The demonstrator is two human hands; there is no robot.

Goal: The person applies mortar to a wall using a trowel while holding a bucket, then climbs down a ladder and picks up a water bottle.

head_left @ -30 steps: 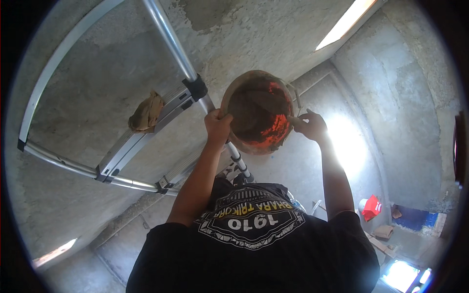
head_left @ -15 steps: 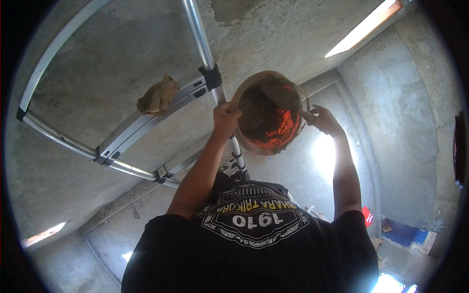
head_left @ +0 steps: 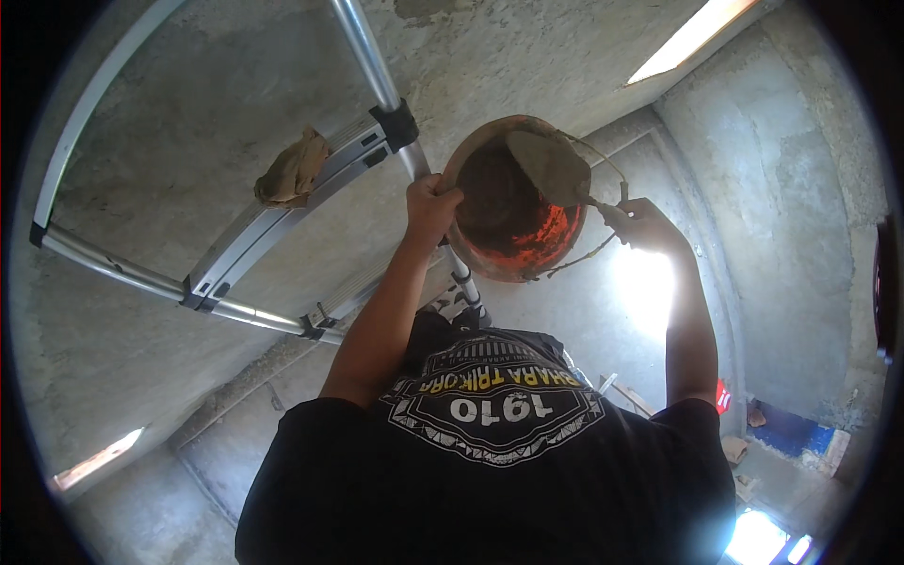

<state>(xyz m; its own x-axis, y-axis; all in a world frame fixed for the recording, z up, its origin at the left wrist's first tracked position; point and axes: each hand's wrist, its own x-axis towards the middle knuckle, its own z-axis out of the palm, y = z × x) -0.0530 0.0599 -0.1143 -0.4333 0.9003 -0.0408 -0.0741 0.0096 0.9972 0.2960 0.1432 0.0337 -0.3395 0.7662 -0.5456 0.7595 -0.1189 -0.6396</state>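
My left hand (head_left: 434, 209) is closed around the near-left rim of a round bucket (head_left: 471, 259), held up beside the ladder. The bucket is tilted, so its inside shows, bright orange in part and caked with dark grey mortar. In my right hand (head_left: 648, 227), closed around its handle, is a trowel (head_left: 548, 168). Its broad grey blade lies across the right side of the bucket's mouth. A thin wire bail (head_left: 617, 169) loops out on that side, close to my right fingers. What is at the bottom of the bucket is too dark to make out.
An aluminium ladder (head_left: 372, 47) with black joints stands at my left. A crumpled brown piece (head_left: 294, 169), seemingly paper, rests on its rung. Rough grey cement walls (head_left: 753, 188) surround me, with bright slot openings (head_left: 692, 42). A blue panel (head_left: 786, 431) lies low at right.
My right hand has moved outward and slightly down, and the trowel's blade has come up to the bucket's mouth into clear view. The bucket has shifted up a little in the picture.
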